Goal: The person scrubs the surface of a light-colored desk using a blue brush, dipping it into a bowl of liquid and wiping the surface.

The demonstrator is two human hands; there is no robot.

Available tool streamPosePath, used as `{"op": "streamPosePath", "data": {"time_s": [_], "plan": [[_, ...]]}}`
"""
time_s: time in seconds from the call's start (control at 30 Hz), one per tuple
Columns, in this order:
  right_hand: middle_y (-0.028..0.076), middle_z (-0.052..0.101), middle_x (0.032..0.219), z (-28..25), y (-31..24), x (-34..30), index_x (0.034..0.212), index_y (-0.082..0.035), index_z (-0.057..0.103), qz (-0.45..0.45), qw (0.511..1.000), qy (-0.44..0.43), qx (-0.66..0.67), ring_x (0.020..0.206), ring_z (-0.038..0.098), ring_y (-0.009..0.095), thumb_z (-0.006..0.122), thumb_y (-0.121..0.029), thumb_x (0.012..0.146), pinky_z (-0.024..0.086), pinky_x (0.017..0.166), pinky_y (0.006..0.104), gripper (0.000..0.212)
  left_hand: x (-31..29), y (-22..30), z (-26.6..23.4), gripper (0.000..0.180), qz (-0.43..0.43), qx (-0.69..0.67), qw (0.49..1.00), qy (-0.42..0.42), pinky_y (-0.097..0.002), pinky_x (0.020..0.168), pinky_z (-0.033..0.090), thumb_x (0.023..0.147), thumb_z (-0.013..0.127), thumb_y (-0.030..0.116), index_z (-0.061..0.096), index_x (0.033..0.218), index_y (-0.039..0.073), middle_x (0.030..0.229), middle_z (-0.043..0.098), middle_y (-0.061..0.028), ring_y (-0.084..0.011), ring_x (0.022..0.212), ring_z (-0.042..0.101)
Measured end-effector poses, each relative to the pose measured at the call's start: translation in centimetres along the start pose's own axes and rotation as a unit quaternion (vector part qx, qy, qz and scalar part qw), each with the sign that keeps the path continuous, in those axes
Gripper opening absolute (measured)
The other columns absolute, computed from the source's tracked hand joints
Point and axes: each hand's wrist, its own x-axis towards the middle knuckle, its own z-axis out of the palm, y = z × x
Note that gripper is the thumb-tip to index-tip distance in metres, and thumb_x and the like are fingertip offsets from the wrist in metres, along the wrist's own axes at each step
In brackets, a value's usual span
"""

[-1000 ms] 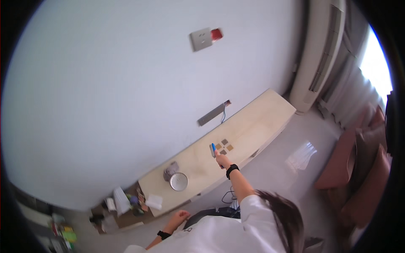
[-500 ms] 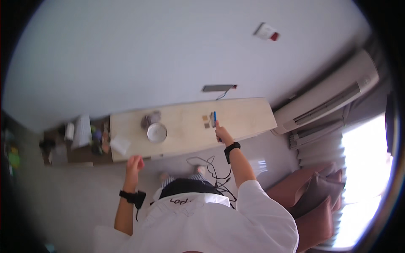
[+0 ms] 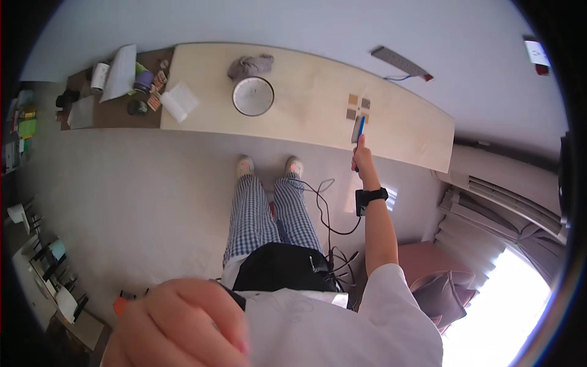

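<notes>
My right hand (image 3: 363, 160) reaches out over the front edge of the long pale wooden table (image 3: 306, 98) and grips a thin blue pen-like tool (image 3: 361, 127). The tool's tip lies by several small brown and grey square tiles (image 3: 358, 106) set out in a cluster. A black watch (image 3: 371, 197) sits on that wrist. My left hand (image 3: 183, 324) is raised very close to the camera at the lower left, blurred, fingers bent; whether it holds anything is hidden.
A round metal bowl (image 3: 252, 96) and a grey cloth (image 3: 251, 64) lie mid-table, with white folded paper (image 3: 179, 101) to the left. A dark low table (image 3: 85, 101) holds clutter. Black cables (image 3: 324, 211) trail on the floor by my feet. An air conditioner (image 3: 507, 183) stands right.
The camera has swung round so the table now runs across the top. My right hand stays at the tiles with the blue tool. My left hand has risen close to the lens.
</notes>
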Motion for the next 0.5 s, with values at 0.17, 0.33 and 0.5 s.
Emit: {"op": "streamPosePath", "data": {"time_s": [0.17,0.33,0.5], "plan": [[0.001,0.032,0.036,-0.2,2.3,4.4,0.049,-0.010,0.036,0.017,1.000,0.017,0.020,0.028,0.035,0.012,0.023,-0.062,0.075,0.028,0.029,0.0240,0.059,2.6,-6.1,-1.6,0.006,-0.214,-0.093,0.957,-0.174,-0.0248,0.057,0.036,0.071,0.056,0.010,0.051,0.071,0.015,0.070,0.055,0.0040,-0.0111,0.058,0.050],[0.001,0.033,0.038,1.0,6.6,8.4,0.058,-0.006,0.041,0.078,0.994,0.024,0.068,0.029,0.035,0.012,0.022,-0.059,0.077,0.028,0.031,0.0236,0.060,2.1,-14.9,-0.6,0.007,-0.135,-0.044,0.990,-0.011,-0.0240,0.055,0.034,0.070,0.056,0.009,0.052,0.068,0.015,0.069,0.057,0.0064,-0.0097,0.057,0.049],[0.001,0.032,0.038,1.1,10.3,10.3,0.058,-0.005,0.040,0.091,0.991,0.041,0.091,0.029,0.035,0.012,0.022,-0.058,0.078,0.028,0.031,0.0231,0.059,3.0,-21.2,-0.7,0.012,-0.104,-0.064,0.991,0.049,-0.0234,0.054,0.034,0.068,0.056,0.007,0.053,0.058,0.014,0.069,0.057,0.0079,-0.0086,0.057,0.049]]}}
